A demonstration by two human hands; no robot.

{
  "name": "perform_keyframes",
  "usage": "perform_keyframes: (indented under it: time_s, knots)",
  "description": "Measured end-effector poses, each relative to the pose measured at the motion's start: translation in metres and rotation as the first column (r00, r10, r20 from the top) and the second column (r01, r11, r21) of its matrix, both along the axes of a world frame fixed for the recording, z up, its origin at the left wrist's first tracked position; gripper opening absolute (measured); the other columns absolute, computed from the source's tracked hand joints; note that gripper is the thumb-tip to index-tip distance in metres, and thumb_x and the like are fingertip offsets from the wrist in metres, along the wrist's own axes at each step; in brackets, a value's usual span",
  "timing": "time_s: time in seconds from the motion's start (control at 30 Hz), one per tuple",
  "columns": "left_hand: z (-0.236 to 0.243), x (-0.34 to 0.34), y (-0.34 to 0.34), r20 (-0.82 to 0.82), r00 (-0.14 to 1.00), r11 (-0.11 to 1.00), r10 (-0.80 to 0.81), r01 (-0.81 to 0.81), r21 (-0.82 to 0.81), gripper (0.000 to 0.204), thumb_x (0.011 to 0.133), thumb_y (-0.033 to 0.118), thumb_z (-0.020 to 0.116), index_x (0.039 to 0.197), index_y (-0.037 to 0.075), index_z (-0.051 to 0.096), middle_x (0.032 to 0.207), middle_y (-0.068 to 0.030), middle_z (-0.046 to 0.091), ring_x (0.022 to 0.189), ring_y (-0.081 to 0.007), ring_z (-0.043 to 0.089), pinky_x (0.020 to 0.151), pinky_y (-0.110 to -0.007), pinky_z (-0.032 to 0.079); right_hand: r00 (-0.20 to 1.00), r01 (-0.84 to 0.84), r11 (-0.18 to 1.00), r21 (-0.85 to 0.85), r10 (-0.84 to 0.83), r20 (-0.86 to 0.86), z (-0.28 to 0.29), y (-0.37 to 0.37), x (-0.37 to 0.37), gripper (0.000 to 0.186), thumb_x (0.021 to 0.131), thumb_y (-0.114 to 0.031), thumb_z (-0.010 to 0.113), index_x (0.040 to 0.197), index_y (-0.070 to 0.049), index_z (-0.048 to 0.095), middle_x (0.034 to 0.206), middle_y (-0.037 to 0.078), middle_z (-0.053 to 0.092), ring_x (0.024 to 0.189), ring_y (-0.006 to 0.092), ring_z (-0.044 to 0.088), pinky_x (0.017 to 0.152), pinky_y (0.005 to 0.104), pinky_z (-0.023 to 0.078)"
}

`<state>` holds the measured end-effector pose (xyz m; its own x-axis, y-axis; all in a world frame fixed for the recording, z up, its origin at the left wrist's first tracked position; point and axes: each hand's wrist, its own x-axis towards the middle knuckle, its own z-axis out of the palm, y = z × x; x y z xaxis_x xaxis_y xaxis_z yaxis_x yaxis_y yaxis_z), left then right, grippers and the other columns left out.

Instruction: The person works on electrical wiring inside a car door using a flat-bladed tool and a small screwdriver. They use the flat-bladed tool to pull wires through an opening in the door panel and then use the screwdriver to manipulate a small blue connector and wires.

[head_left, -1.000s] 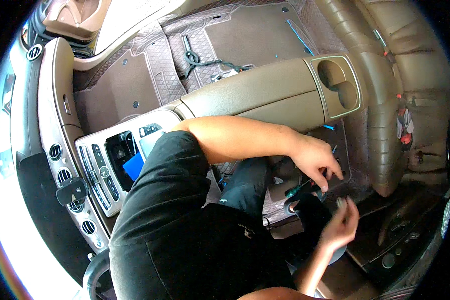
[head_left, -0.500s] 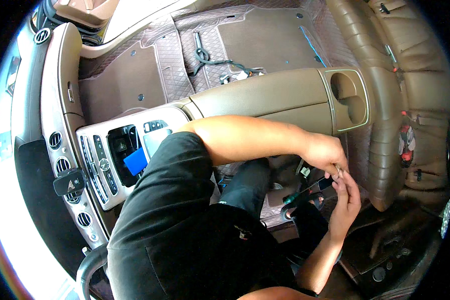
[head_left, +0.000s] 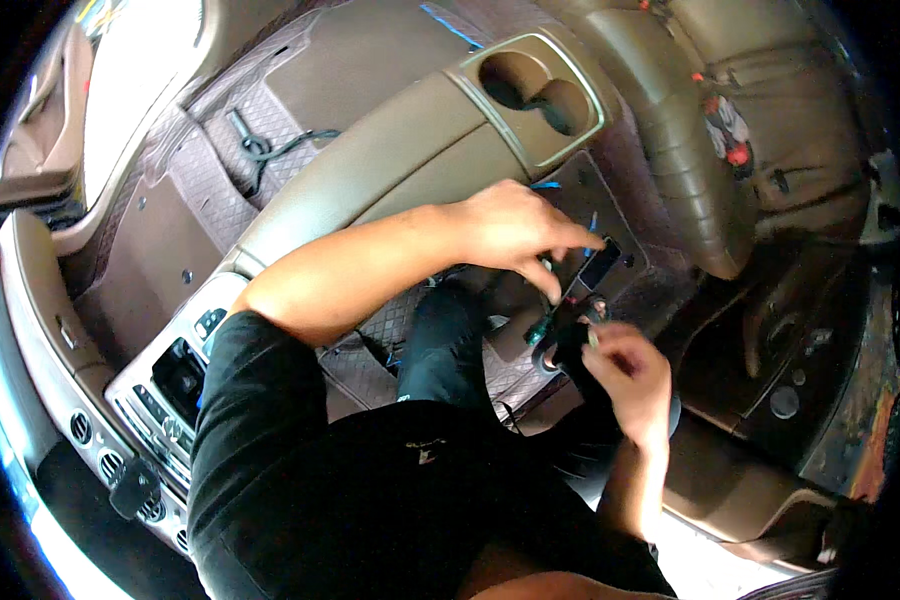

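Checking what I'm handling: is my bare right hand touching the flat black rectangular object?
Apart. The head view shows a gap between the bare right hand and, above it in the picture, the flat black rectangular object.

- Right hand [head_left: 632,380], right of centre: blurred; the pale speck [head_left: 593,340] at its fingertips is too small to identify.
- Left hand [head_left: 520,235], centre: whether its forefinger touches the dark rectangular object [head_left: 600,266] cannot be told.
- Green object [head_left: 539,331], below it: too small to tell.
- Dark cable [head_left: 260,150], upper left: far end hidden behind the console [head_left: 370,165].
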<state>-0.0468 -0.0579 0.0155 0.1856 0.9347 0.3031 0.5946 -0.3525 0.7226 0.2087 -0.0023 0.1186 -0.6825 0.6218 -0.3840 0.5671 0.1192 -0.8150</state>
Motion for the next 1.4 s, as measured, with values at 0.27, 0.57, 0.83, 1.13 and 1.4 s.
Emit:
perform_keyframes:
  time_s: [0.27,0.57,0.83,1.13,1.4]
  knots:
    - [-0.001,0.011,0.015,-0.18,0.98,0.994,0.089,-0.076,0.076,0.031,0.08,0.032,0.067,0.104,0.014,0.065,0.08,-0.0043,0.066,0.076,-0.0256,0.064,0.065,-0.039,0.051,0.719,0.653,0.618,-0.438,-0.687,0.105,0.031,-0.008,0.275,0.018,0.078,0.0,0.072,0.09,-0.003,0.06,0.08,0.008,0.065,0.068,0.0153,0.063,0.058,0.0253,0.054]
    - [0.001,0.015,0.023,-0.112,0.989,0.992,0.101,-0.092,0.088,0.024,0.08,0.026,0.066,0.099,0.012,0.067,0.082,-0.0058,0.067,0.08,-0.0256,0.064,0.069,-0.038,0.051,0.028,-0.333,0.942,-0.023,0.035,0.999,-0.087,-0.155,0.647,0.072,0.072,-0.039,0.078,0.126,0.001,0.052,0.125,0.025,0.053,0.098,0.0326,0.062,0.084,0.0404,0.051]
    - [0.005,0.014,0.017,-0.072,0.986,0.977,0.152,-0.139,0.163,0.02,0.078,0.02,0.07,0.095,0.009,0.068,0.078,-0.0074,0.065,0.073,-0.027,0.063,0.065,-0.038,0.05,0.451,-0.196,0.975,0.103,-0.003,0.893,-0.028,-0.073,0.358,0.02,0.084,-0.018,0.053,0.098,-0.007,0.062,0.087,0.021,0.065,0.078,0.0409,0.062,0.064,0.0486,0.05]
    - [-0.003,0.009,0.019,-0.4,0.898,0.98,0.183,-0.137,0.142,0.033,0.073,0.022,0.07,0.106,0.016,0.067,0.108,-0.0005,0.064,0.116,-0.0206,0.051,0.102,-0.043,0.037,0.995,-0.063,0.615,0.786,0.103,0.0,0.132,0.007,0.052,0.036,0.078,0.002,0.054,0.114,-0.001,0.059,0.091,0.019,0.065,0.083,0.03,0.063,0.075,0.0386,0.05]
    - [-0.004,0.004,0.013,-0.623,0.719,0.951,0.309,-0.257,0.174,0.03,0.077,0.021,0.056,0.104,0.014,0.068,0.124,-0.0023,0.058,0.132,-0.0192,0.038,0.111,-0.054,0.021,0.695,-0.324,0.316,0.892,0.719,-0.003,0.181,0.019,-0.046,0.035,0.088,-0.027,0.049,0.107,0.001,0.056,0.09,0.015,0.06,0.075,0.0269,0.055,0.062,0.0417,0.044]
